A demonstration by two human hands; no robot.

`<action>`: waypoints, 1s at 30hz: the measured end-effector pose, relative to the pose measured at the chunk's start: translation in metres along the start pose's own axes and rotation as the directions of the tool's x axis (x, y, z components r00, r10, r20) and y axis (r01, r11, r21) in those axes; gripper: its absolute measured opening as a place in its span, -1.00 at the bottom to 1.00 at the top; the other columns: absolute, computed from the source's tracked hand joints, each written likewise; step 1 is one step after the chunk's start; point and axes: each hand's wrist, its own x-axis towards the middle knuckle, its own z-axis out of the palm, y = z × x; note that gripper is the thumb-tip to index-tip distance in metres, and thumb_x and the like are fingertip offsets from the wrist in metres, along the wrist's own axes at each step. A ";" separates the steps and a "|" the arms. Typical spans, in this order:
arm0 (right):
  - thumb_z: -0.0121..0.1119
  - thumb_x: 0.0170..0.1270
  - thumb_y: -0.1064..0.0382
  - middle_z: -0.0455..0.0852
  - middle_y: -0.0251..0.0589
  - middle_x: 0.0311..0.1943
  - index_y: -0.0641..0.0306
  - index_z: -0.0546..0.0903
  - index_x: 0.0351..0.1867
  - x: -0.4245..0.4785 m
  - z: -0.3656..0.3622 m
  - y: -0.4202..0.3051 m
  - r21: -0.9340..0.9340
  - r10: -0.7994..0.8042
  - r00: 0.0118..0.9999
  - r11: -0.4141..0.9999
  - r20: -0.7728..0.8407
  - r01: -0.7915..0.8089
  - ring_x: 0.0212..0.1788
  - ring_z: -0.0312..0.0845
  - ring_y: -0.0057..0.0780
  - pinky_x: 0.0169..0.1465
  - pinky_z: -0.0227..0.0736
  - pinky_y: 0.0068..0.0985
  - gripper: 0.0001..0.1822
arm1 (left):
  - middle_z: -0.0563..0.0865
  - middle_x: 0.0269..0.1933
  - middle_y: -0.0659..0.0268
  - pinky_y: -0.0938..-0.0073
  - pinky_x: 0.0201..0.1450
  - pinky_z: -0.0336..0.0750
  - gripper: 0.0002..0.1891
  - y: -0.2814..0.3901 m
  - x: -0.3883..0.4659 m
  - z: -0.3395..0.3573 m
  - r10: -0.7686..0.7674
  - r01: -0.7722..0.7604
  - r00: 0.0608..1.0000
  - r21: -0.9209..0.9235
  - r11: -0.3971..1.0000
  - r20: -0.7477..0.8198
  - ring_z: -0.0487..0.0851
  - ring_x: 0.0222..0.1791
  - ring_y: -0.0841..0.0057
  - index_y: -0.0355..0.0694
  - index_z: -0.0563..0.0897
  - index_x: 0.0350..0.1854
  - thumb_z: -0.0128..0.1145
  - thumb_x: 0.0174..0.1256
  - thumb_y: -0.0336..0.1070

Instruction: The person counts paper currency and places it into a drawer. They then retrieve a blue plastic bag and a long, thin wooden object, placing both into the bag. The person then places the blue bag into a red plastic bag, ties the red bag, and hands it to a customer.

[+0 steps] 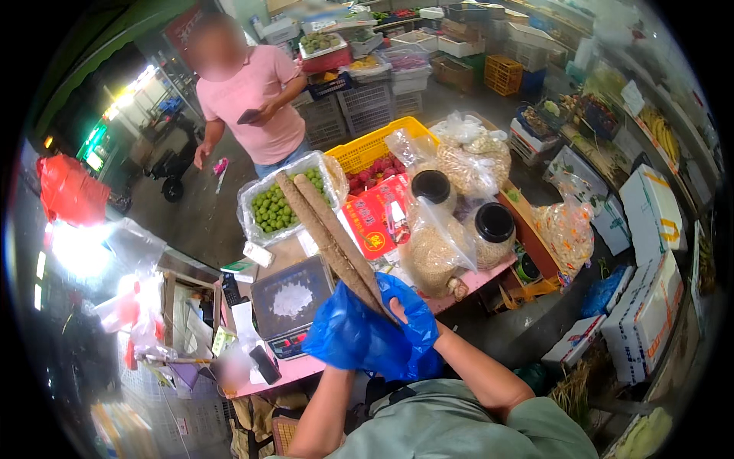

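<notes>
Two long brown yams (pixel 330 241) stick up out of a blue plastic bag (pixel 367 338), leaning away from me over the table. Their lower ends are hidden inside it. My right hand (pixel 399 311) grips the bag's edge beside them, and much of the hand is covered by the plastic. On the left, the bag hides my left hand; only the forearm and wrist show below it. Left of the yams sits a digital scale (pixel 292 295) with a worn pale patch on its platform, close to the bag.
Green fruit fills a lined box (pixel 275 206) beyond the scale. Grain bags (pixel 438 252) and black-lidded jars (pixel 494 224) crowd the table's right side. A phone (pixel 265 365) lies near the front edge. Across the table stands a person in pink (pixel 252 97), holding a dark phone-like object.
</notes>
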 end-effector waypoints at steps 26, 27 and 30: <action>0.06 0.64 0.10 0.39 0.02 0.51 0.43 0.23 0.59 0.003 0.036 -0.024 -0.223 -0.126 0.977 0.961 0.173 0.163 0.53 0.32 -0.18 0.56 0.21 -0.19 -0.34 | 0.65 0.00 0.32 0.44 0.01 0.61 -0.43 -0.035 0.054 -0.061 0.073 -0.202 0.943 -0.385 0.901 -0.325 0.64 -0.05 0.48 -0.21 0.49 0.28 0.34 0.37 0.00; 0.08 0.63 0.12 0.43 0.01 0.48 0.42 0.26 0.57 0.008 0.028 -0.022 -0.285 -0.092 0.984 0.949 0.155 0.134 0.49 0.36 -0.20 0.54 0.25 -0.21 -0.36 | 0.64 0.04 0.32 0.42 0.04 0.62 -0.39 -0.038 0.052 -0.068 0.081 -0.208 0.951 -0.426 0.880 -0.299 0.64 -0.01 0.47 -0.20 0.47 0.32 0.35 0.39 0.05; 0.17 0.57 0.19 0.59 -0.03 0.36 0.42 0.41 0.49 0.014 0.018 -0.043 -0.523 -0.109 0.992 0.843 0.060 0.124 0.36 0.52 -0.27 0.44 0.38 -0.29 -0.43 | 0.64 0.09 0.30 0.39 0.08 0.63 -0.35 -0.045 0.037 -0.098 0.081 -0.155 0.980 -0.440 0.884 -0.183 0.65 0.04 0.45 -0.19 0.46 0.35 0.37 0.40 0.11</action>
